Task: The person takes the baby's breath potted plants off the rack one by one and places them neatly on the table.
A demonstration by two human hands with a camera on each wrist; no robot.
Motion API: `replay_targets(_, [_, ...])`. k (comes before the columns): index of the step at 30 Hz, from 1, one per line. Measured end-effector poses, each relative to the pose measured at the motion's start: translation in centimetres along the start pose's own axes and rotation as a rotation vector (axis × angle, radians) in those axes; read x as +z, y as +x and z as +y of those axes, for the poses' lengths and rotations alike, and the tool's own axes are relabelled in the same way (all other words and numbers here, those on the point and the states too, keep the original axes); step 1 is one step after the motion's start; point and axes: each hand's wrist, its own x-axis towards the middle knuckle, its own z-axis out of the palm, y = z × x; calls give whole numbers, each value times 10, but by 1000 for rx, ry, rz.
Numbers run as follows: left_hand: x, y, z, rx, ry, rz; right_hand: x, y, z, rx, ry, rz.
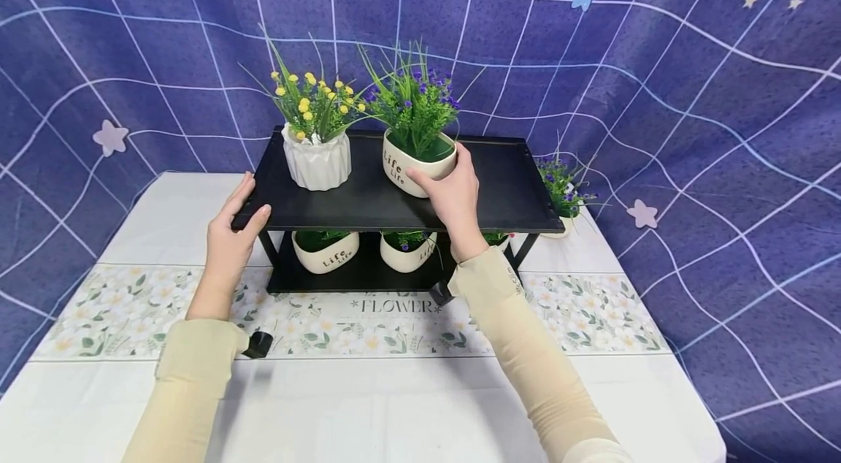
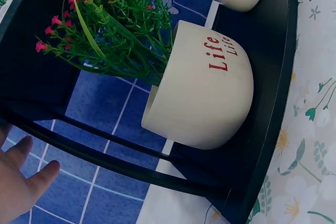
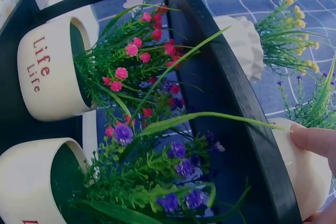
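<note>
My right hand [image 1: 453, 193] grips a cream "Life" pot [image 1: 402, 165] of purple flowers by its right side, on the upper board of a black two-tier shelf [image 1: 361, 213]. In the right wrist view its thumb [image 3: 314, 141] lies against that pot, whose base is hidden by the board's edge. My left hand [image 1: 230, 233] is at the shelf's left end, fingers extended along the edge of the upper board. A white fluted pot [image 1: 318, 165] with yellow flowers stands on the upper board, left of the held pot.
On the lower tier stand several cream pots, among them a pink-flowered pot [image 2: 205, 93] and a purple-flowered pot [image 1: 409, 258]. Another purple-flowered plant [image 1: 561, 189] is on the table behind the shelf's right end. A flower-patterned runner [image 1: 315, 335] crosses the white tablecloth [image 1: 368, 404].
</note>
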Motion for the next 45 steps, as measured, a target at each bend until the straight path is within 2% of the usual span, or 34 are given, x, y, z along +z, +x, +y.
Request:
replay_targets(11, [-1, 1, 0, -23, -11, 4, -13, -4, 6, -25, 36, -5])
replay_targets(17, [-1, 0, 0, 3, -15, -16, -23, -4, 8, -53, 63, -6])
replay_targets(22, [-1, 0, 0, 11, -2, -21, -32, -6, 8, -86, 126, -22])
replay_targets(29, [-2, 0, 1, 9, -11, -19, -49, -9, 5, -94, 227, -59])
replay_targets(33, [-2, -1, 2, 7, -4, -21, -59, -9, 4, -95, 277, -53])
replay_targets(45, [-2, 0, -1, 11, -13, -22, -93, -11, 8, -33, 427, -18])
